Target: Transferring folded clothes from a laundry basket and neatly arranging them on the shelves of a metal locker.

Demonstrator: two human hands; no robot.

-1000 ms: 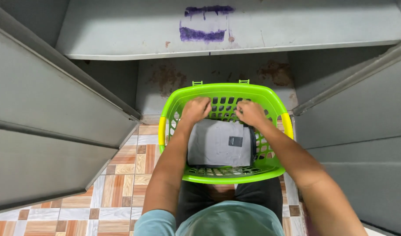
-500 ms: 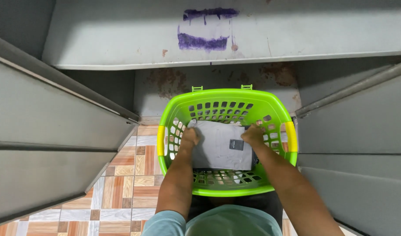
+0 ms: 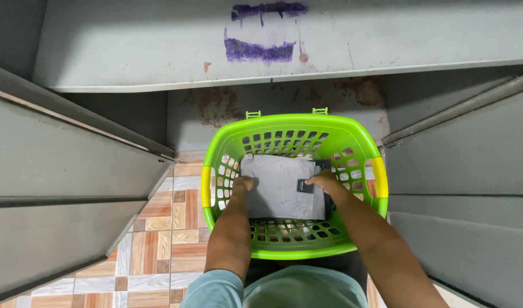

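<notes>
One laundry basket is in view: bright green plastic with perforated walls and floor, and two yellow grip sections, one on each long rim. Two small green clips stand on its far rim. The basket sits at the mouth of an open grey metal cabinet, in front of the person's knees.

One folded garment lies flat inside the basket, toward its far half. It is light grey, with one small dark rectangular tag near its right edge. A darker layer shows along the right edge of the fold; what it is cannot be told.

Two hands are inside the basket. The left hand rests on the left edge of the garment, fingers curled over it. The right hand lies on the right edge, fingers bent against the cloth beside the tag. Whether either hand pinches the cloth or only presses on it cannot be told.

Surface and room: the floor is tiled in orange, brown and pale grey squares. Two cabinet doors stand open, one on each side. A shelf overhead bears one purple paint mark. The cabinet's back wall shows rust-coloured stains.
</notes>
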